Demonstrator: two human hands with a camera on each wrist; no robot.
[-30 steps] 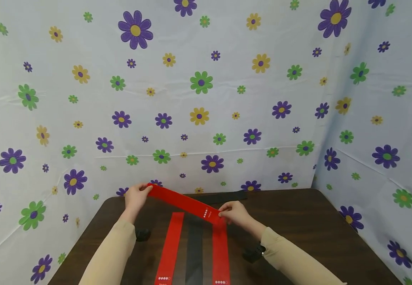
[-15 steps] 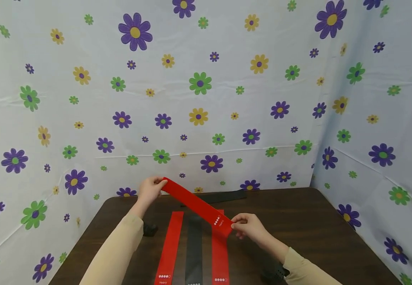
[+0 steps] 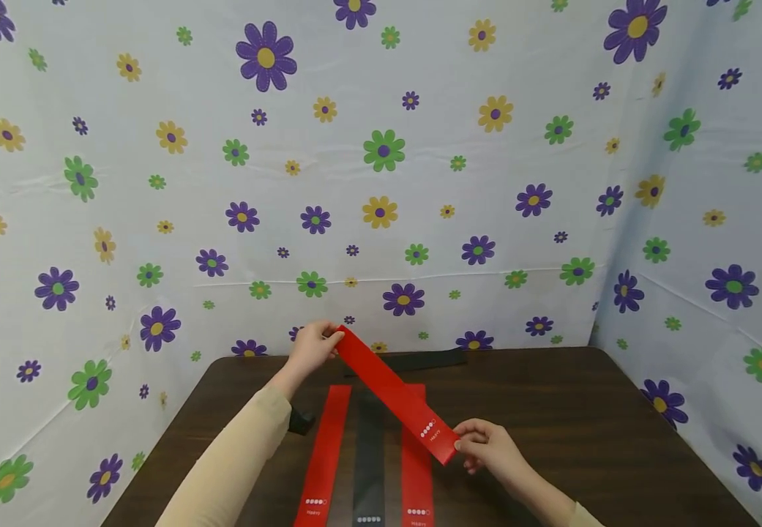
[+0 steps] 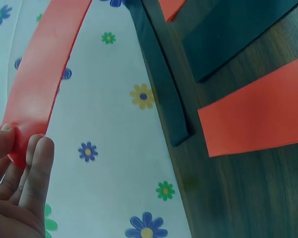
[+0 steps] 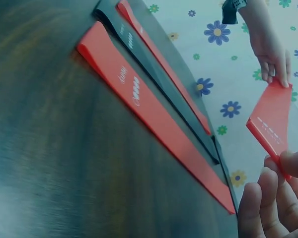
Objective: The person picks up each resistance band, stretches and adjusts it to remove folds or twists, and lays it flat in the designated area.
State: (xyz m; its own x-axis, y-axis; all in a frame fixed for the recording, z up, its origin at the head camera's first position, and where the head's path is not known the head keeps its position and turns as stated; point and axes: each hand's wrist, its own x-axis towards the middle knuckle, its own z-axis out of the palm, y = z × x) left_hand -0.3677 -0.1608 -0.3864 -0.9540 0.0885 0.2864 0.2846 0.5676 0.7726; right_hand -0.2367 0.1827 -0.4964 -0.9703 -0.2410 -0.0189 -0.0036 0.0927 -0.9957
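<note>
Left hand [image 3: 312, 346]: pinches red band [image 3: 395, 391], upper end
Right hand [image 3: 492, 450]: pinches its lower end
Red band: slants above the table [image 3: 552, 402]
On table: black strip [image 3: 370, 457] between two red strips [image 3: 324, 454]

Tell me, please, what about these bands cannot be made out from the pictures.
Head view: near ends of the left red band, middle dark band and right red band, cut off by the bottom edge.
Head view: part of the right red band, hidden behind the held red band.
Left wrist view: the held red band's far end, cut off by the top edge.
Right wrist view: the middle dark band's lettering, too blurred to read.
</note>
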